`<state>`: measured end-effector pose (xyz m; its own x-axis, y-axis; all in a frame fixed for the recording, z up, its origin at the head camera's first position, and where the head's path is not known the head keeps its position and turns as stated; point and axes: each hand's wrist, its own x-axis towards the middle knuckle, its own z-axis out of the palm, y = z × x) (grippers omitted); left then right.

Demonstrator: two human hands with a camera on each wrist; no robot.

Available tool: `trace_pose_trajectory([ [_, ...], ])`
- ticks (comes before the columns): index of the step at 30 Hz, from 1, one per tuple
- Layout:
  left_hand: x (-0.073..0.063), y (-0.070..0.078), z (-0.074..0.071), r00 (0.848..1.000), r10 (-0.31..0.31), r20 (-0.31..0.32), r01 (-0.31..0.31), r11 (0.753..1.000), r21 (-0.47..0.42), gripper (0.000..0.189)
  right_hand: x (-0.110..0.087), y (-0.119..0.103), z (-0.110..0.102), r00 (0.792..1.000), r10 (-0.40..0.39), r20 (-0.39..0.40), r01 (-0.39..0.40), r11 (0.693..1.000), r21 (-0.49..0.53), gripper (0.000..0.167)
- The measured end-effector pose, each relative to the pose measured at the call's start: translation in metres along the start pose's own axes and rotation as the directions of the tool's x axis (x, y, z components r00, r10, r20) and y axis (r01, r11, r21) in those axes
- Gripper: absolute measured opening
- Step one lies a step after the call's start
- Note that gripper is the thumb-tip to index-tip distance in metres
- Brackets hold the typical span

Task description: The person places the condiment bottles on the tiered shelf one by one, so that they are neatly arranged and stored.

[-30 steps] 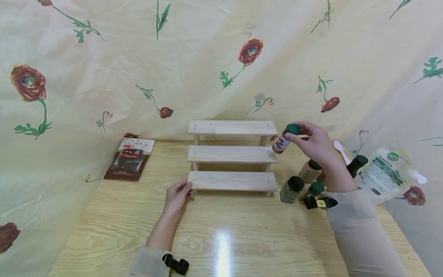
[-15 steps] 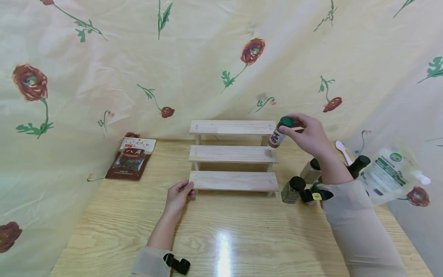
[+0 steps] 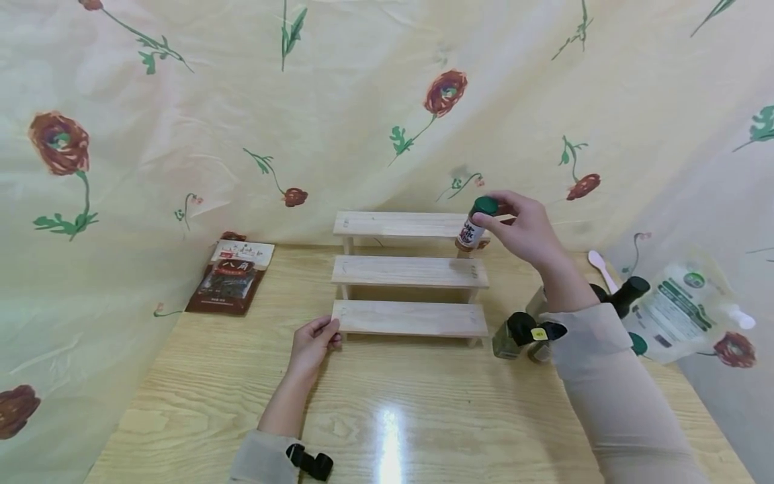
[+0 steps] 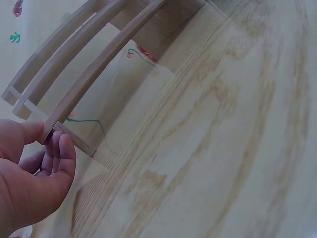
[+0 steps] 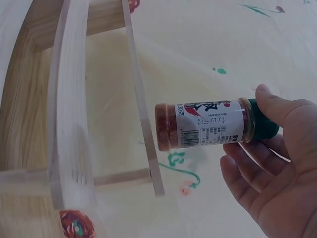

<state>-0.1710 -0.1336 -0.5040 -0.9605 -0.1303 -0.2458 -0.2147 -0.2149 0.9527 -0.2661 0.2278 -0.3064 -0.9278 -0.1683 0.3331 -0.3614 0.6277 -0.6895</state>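
A pale wooden three-step rack (image 3: 410, 271) stands on the table against the patterned cloth. My left hand (image 3: 311, 346) pinches the left end of its lowest step; in the left wrist view, the thumb lies above the board's end and curled fingers (image 4: 63, 151) are below. Up at the right end of the top step, my right hand (image 3: 529, 232) holds a spice jar (image 3: 471, 234) by its green cap (image 3: 485, 206). This jar is tilted, its base toward the rack. The right wrist view shows reddish powder and a white printed label (image 5: 210, 124), with the base beside the top board.
Right of the rack stand a black-lidded glass jar (image 3: 504, 343) and other small jars, partly hidden by my right forearm. Behind them are a dark-necked bottle (image 3: 631, 292), a white spoon (image 3: 601, 267) and a spouted pouch (image 3: 677, 306). A brown packet (image 3: 226, 282) lies at left.
My right hand has carried the spice jar left and slightly up, from beside the rack to over the top step's right end. The left hand keeps its grip on the lowest step.
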Motion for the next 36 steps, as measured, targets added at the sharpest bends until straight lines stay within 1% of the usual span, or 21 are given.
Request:
trace_pose_trajectory([
  [4, 0.000, 0.002, 0.000, 1.000, -0.008, 0.011, 0.008, 1.000, -0.004, 0.038, 0.007, -0.005, 0.005, 1.000, 0.005, 0.017, -0.005, 1.000, 0.008, 0.046],
  [9, 0.001, 0.000, 0.000, 1.000, -0.014, 0.020, 0.014, 1.000, -0.011, 0.038, 0.015, -0.007, 0.012, 0.999, 0.006, 0.039, -0.007, 1.000, 0.024, 0.044],
  [15, 0.001, 0.001, 0.000, 1.000, -0.026, 0.016, 0.026, 0.999, -0.018, 0.041, 0.024, -0.009, 0.018, 0.997, -0.040, 0.060, 0.038, 0.999, 0.022, 0.038],
  [20, 0.001, 0.002, -0.001, 0.999, -0.031, 0.011, 0.031, 0.999, -0.014, 0.043, 0.029, -0.015, 0.024, 0.994, -0.060, 0.086, 0.058, 0.998, 0.033, 0.042],
  [25, 0.001, 0.001, -0.001, 0.999, -0.032, 0.006, 0.032, 0.999, -0.013, 0.040, 0.035, -0.019, 0.030, 0.993, -0.047, 0.104, 0.043, 0.998, 0.038, 0.046],
  [28, 0.001, 0.001, -0.001, 0.999, -0.032, 0.004, 0.032, 0.999, -0.015, 0.040, 0.039, -0.022, 0.034, 0.993, -0.035, 0.110, 0.030, 0.999, 0.045, 0.047],
  [31, 0.000, 0.001, -0.001, 0.999, -0.033, 0.001, 0.033, 0.999, -0.013, 0.039, 0.043, -0.023, 0.039, 0.993, -0.041, 0.110, 0.035, 0.998, 0.048, 0.046],
  [36, -0.001, 0.002, -0.002, 0.999, -0.032, 0.001, 0.032, 0.999, -0.007, 0.040, 0.050, -0.024, 0.046, 0.992, -0.085, 0.096, 0.080, 0.995, 0.054, 0.042],
])
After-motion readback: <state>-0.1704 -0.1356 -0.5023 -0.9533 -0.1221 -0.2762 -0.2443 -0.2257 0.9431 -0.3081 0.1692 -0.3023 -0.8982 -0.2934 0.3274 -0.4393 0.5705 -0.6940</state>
